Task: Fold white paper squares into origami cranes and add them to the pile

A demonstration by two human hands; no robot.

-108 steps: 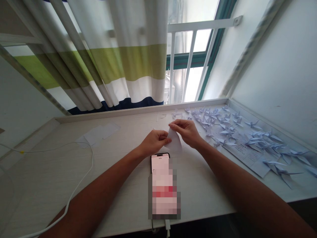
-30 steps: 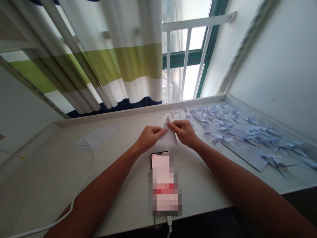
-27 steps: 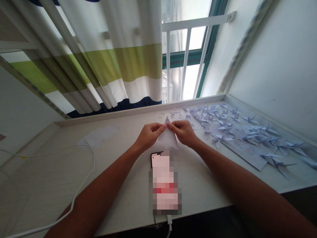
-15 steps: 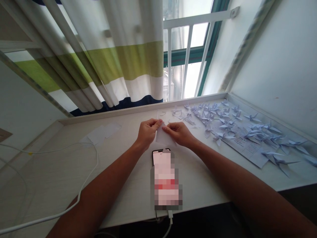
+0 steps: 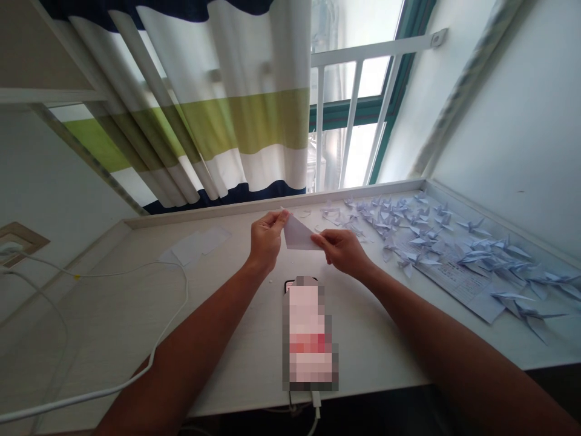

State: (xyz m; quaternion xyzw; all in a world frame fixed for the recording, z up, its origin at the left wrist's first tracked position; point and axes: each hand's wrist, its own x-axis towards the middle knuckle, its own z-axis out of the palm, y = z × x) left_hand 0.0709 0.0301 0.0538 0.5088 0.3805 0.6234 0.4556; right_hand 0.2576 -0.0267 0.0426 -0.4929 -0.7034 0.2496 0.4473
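Paper [image 5: 298, 235] in both hands, held up between them, clear of the desk [image 5: 236, 363] and just beyond the phone [image 5: 311, 339]. Left hand [image 5: 267, 239]: thumb and fingers pinched on the paper's upper corner, a bit of tip poking out past the grip; most of the piece hangs to the right of that hand. Right hand [image 5: 345, 249]: fingers curled, thumb and forefinger nipping the opposite, lower corner, so the paper lies left of the fingertips. Right grip sits lower than the left; sheet slants between, straight-edged. Phone lies flat, nearer the person, cord at its near end. Off to the right, well apart from the paper, I see many folded cranes [image 5: 485, 257], some resting on a printed sheet [image 5: 463, 284]. Loose sheets [image 5: 186, 248] overlap over on the left, near a white cable [image 5: 186, 290].
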